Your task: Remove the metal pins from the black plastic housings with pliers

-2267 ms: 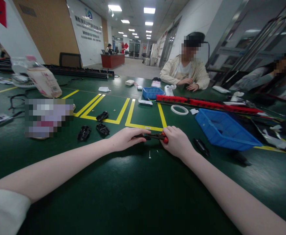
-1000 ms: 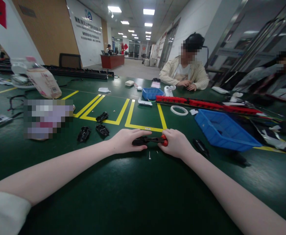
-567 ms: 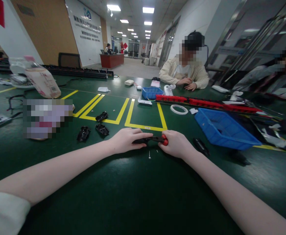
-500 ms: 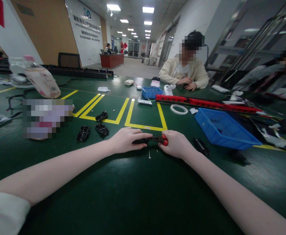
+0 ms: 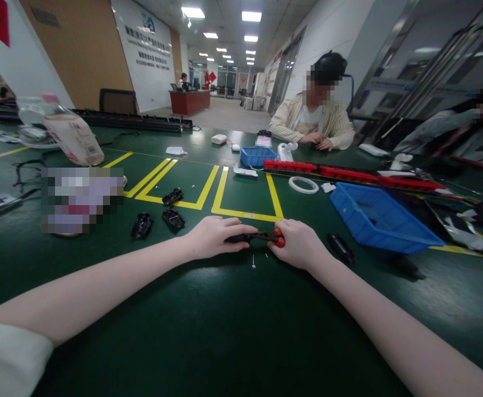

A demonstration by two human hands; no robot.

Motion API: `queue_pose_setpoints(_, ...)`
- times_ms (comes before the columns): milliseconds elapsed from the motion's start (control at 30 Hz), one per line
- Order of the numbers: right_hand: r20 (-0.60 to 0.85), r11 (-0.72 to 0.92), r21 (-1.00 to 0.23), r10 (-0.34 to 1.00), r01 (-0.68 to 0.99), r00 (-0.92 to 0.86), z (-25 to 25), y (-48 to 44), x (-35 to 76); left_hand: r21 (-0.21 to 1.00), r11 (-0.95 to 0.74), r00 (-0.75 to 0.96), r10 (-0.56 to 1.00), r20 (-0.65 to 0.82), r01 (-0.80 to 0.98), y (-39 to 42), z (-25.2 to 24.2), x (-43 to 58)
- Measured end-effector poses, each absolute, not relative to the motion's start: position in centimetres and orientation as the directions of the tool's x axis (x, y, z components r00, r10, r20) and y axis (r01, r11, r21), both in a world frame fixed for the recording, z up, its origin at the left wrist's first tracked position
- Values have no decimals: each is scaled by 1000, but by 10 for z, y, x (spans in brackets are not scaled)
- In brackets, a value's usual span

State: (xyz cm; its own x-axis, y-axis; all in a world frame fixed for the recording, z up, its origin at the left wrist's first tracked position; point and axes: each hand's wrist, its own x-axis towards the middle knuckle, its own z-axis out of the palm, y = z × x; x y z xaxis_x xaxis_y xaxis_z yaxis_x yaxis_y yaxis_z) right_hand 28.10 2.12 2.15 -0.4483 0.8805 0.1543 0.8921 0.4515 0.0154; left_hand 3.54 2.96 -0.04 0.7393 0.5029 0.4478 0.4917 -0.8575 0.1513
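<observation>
My left hand (image 5: 214, 236) is closed over a small black part (image 5: 236, 238) held down on the green table (image 5: 225, 325). My right hand (image 5: 299, 242) grips a screwdriver with a red handle (image 5: 280, 239), its dark shaft lying level and pointing left into the black part. Two tiny white screws (image 5: 253, 262) lie on the table just below the hands. Three more small black parts (image 5: 161, 216) lie to the left of my left hand.
A blue bin (image 5: 380, 218) sits right of my right hand, a black cylinder (image 5: 341, 247) before it. A smaller blue bin (image 5: 258, 157), a white ring (image 5: 303, 184) and a red strip (image 5: 349, 173) lie farther back. A bottle (image 5: 74, 135) stands left. Two people sit across the table.
Both hands stay together at the same spot. The left fingers have shifted slightly on the black part; the screwdriver stays level against it.
</observation>
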Motion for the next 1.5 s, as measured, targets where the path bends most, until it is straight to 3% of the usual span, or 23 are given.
queue_pose_setpoints(533, 227, 472, -2, 859, 881, -459, 18, 21, 282, 70, -871, 757, 461, 464, 487, 28, -1, 36)
queue_pose_setpoints(1167, 254, 446, -6, 866, 895, -430, 20, 17, 277, 299, -858, 721, 514, 465, 419, 29, 1, 33)
queue_pose_setpoints(1500, 163, 424, -94, 899, 901, -406, 19, 19, 277, 205, -875, 698, 476, 535, 439, 29, 0, 34)
